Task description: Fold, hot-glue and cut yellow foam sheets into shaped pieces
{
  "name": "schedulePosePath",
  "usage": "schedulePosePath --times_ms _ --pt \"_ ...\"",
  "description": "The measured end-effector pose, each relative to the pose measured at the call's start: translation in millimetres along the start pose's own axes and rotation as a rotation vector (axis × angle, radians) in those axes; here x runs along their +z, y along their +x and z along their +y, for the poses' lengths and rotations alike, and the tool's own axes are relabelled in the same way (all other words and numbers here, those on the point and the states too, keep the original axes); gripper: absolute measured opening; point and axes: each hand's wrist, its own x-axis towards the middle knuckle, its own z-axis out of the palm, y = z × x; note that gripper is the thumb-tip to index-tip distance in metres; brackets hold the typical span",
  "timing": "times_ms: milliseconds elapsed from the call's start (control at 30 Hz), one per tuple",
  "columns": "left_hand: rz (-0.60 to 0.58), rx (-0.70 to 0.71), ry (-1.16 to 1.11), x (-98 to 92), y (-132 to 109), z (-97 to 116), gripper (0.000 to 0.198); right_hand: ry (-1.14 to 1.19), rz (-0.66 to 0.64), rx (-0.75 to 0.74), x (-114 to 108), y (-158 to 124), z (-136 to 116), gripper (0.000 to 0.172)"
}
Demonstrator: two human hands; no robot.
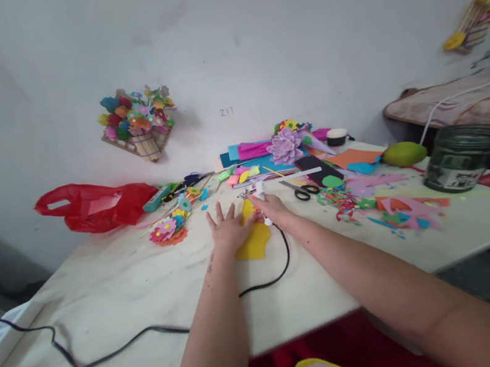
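Observation:
My left hand (228,230) lies flat with its fingers spread, the thumb side resting on a yellow sheet (255,245) of felt or foam with a scalloped edge. My right hand (272,209) is wrapped round a white hot glue gun (260,189), just over the sheet's far right part. A pale glue stick (295,176) juts from the gun's back toward the right. The gun's black cord (289,257) loops down and runs left under my left forearm. Small dark marks near the nozzle are too blurred to make out.
Scissors (305,191), a phone (318,170) and coloured scraps (407,213) lie to the right, with a glass jar (463,156) and a green oval object (404,153). Foam flowers (170,227) and a red plastic bag (98,205) are left. A power strip (4,333) sits at the left edge.

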Motion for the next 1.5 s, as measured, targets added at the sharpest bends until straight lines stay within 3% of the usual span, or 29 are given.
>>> schedulePosePath --times_ms 200,533,1167,1500 --pt "0.156 -0.037 0.062 -9.1 -2.1 0.4 0.065 0.013 -0.05 0.047 0.6 -9.8 -5.7 0.049" --pt "0.026 0.05 0.001 2.4 -1.9 2.1 0.058 0.034 0.056 0.019 3.3 -5.3 -0.2 0.048" --pt "-0.01 -0.135 -0.157 7.4 6.8 -6.4 0.059 0.035 0.03 0.067 2.2 -6.0 -1.2 0.051" --pt "-0.018 -0.004 -0.082 11.2 7.0 -7.2 0.055 -0.03 0.101 -0.091 0.5 5.5 7.9 0.047"
